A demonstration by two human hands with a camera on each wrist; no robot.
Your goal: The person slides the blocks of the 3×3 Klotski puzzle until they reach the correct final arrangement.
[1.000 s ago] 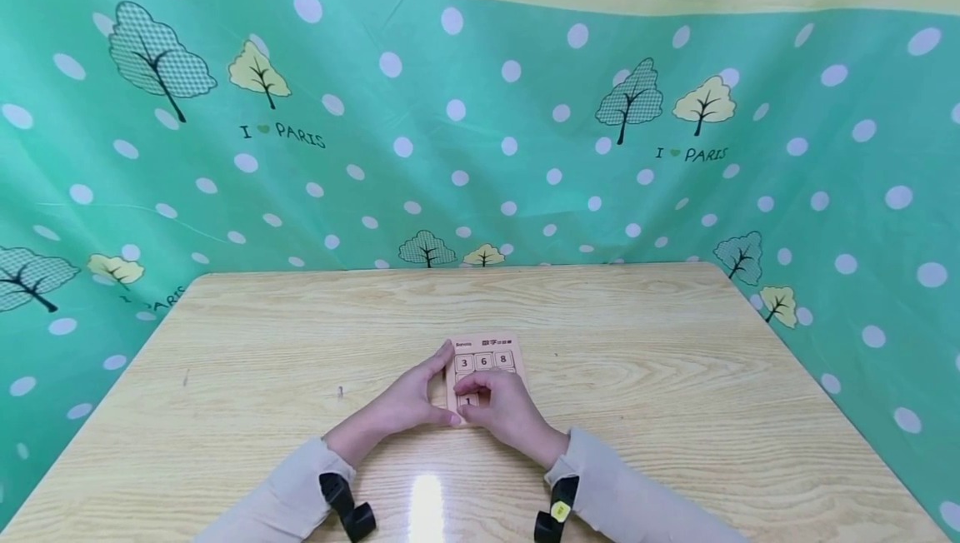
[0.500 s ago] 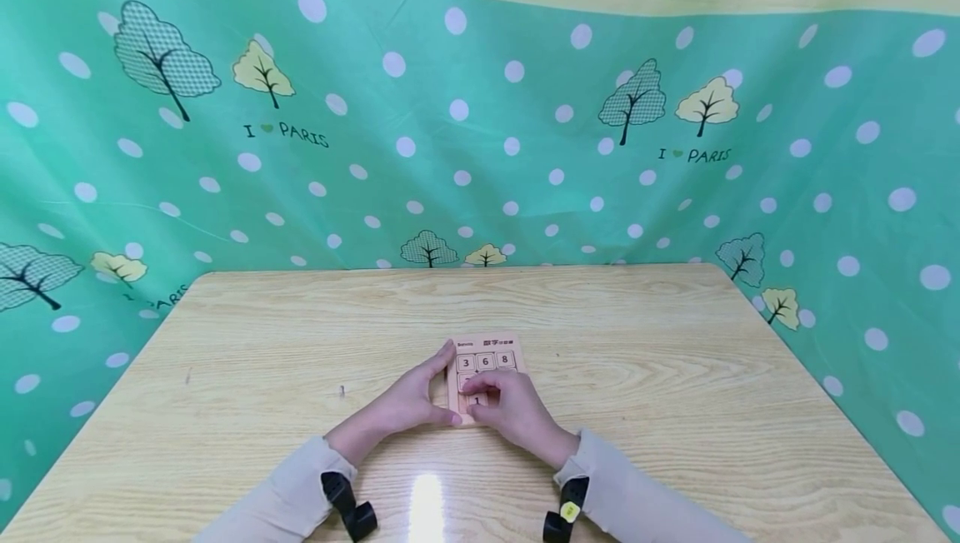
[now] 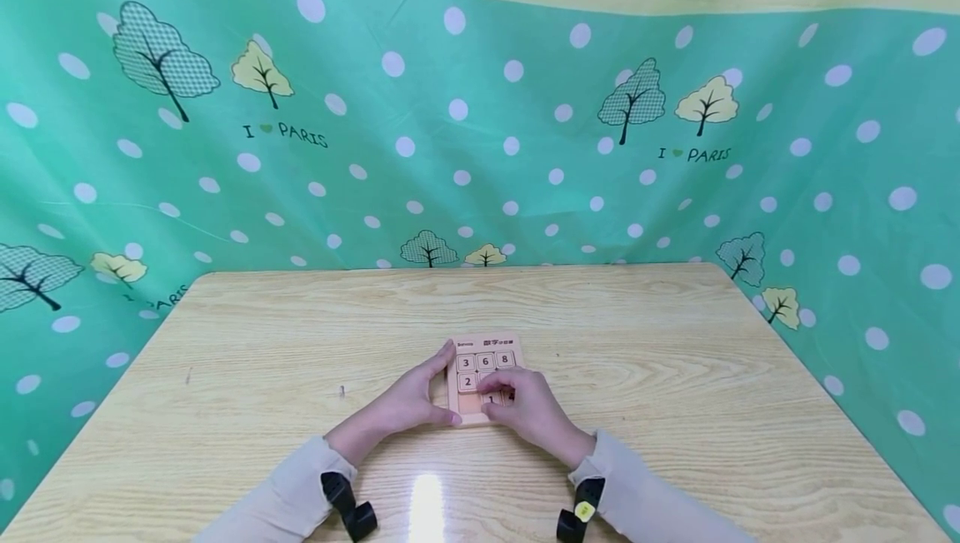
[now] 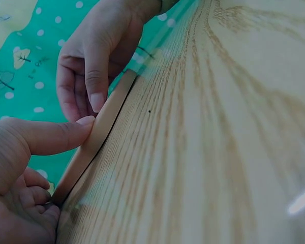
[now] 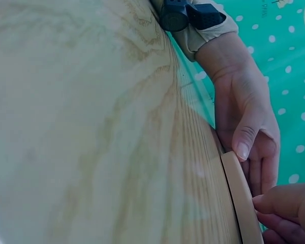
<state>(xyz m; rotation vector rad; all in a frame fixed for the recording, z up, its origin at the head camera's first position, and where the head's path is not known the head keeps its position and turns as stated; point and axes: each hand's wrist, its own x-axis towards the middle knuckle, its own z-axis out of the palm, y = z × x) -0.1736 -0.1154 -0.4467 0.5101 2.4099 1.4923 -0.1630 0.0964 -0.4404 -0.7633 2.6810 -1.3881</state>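
Note:
A flat wooden number sliding puzzle [image 3: 483, 341] lies on the table. My left hand [image 3: 407, 397] holds its left side, with the thumb at the near edge and a finger reaching the far left corner. Over its lower part, my right hand [image 3: 531, 408] has curled thumb and index finger on the tile marked 1 [image 3: 491, 400]. To the left of that tile, an open slot [image 3: 471, 404] shows in the bottom row. Tiles 3, 6 and 8 fill the top row, and the 2 tile [image 3: 467, 381] sits beneath the 3. The right fingers hide part of the middle row.
The wood-grain table [image 3: 300, 310] extends around the puzzle. A green dotted curtain [image 3: 450, 151] hangs behind and beside it. Each wrist wears a black camera, such as the left wrist camera [image 3: 348, 508]. Light glares on the table near the front.
My right hand has moved to the right, and the 1 tile has slid with it from the bottom-left place, baring the slot there. My left hand keeps its place on the puzzle.

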